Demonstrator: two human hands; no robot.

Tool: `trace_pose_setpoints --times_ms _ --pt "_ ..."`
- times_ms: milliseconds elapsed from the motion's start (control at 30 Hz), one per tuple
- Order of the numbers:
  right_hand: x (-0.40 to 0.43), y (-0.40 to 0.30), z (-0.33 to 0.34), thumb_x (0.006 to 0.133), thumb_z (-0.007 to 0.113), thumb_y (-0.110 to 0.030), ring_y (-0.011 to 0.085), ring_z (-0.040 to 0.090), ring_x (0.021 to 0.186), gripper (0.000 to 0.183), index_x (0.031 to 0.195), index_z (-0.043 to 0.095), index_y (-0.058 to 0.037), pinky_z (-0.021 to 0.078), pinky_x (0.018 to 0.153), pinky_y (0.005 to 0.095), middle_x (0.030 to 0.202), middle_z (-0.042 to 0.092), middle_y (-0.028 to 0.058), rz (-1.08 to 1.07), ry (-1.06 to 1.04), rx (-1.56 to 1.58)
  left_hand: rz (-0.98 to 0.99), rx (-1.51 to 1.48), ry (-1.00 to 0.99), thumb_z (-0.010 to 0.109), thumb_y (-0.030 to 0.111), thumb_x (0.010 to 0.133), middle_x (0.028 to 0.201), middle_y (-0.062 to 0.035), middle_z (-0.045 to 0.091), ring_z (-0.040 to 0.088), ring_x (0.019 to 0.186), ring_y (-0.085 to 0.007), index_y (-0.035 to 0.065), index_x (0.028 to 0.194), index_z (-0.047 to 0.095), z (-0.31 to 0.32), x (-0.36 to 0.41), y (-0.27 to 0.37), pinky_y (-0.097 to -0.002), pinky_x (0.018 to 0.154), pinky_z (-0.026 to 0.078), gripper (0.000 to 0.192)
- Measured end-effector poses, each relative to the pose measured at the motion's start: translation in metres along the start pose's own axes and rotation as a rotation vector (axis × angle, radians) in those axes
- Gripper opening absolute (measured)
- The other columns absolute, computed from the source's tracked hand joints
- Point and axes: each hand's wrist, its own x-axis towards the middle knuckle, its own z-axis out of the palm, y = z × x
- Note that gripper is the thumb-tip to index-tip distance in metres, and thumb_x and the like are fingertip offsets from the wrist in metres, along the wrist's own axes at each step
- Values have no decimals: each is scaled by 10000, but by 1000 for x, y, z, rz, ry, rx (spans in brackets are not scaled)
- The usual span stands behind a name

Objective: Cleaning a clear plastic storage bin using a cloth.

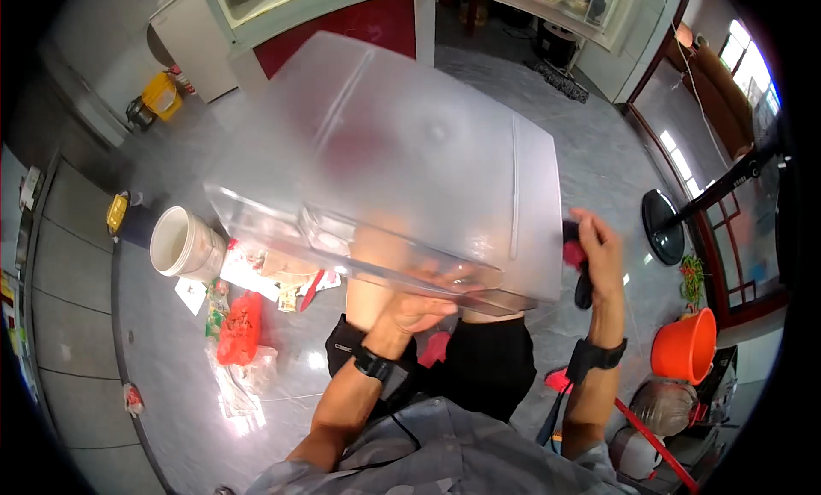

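A large translucent plastic drawer or bin (423,155) with clear front panels fills the middle of the view, tilted above my knees. My left hand (420,309) grips its lower edge, the thumb outside and the fingers showing blurred through the clear plastic. Just off the right side of the bin, my right hand (598,245) is raised with a dark and pink cloth (576,254) against its palm; the fingers are partly curled round it. Dark straps sit on both wrists.
A white bucket (186,243), a red plastic bag (240,328), papers and clear wrapping lie on the grey tiled floor at left. On the right stand a round black fan base (660,227), an orange bucket (683,345) and a red pole (655,444). A cabinet (333,33) stands ahead.
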Motion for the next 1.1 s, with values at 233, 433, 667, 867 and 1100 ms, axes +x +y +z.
trace_pose_setpoints --times_ms 233,433,667,867,1100 --pt "-32 59 -3 1003 468 -502 103 578 933 585 1223 599 24 455 820 260 1048 650 31 159 -165 370 4 -144 255 641 -164 736 1299 -60 534 532 1231 -305 129 1290 528 13 -2 -76 -587 1044 404 637" --pt "-14 49 10 884 624 -299 138 605 971 495 1251 577 30 468 861 267 1098 651 67 249 -204 319 39 -221 271 662 -125 762 1188 -26 567 517 1219 -264 120 1086 623 6 -10 -97 -530 1118 339 408" --pt "-17 47 16 820 672 -250 144 619 933 488 1202 601 45 476 825 254 1047 656 81 463 -179 207 -174 -172 687 624 -5 873 1456 -147 454 477 1307 -311 15 1308 531 53 -39 -70 -436 1115 350 446" --pt "-29 61 -11 814 647 -206 128 612 894 559 1289 543 71 474 809 242 1023 654 69 491 -239 277 -894 524 -35 616 151 939 1244 -175 634 625 1136 -269 -10 1307 565 78 -88 38 -372 912 522 405" --pt "-26 44 -23 879 641 -140 63 553 729 389 1224 589 32 434 618 204 861 603 -9 491 -289 25 373 1345 1120 565 194 970 1306 -210 589 574 1208 -292 -81 1279 555 69 -55 160 -384 992 461 414"
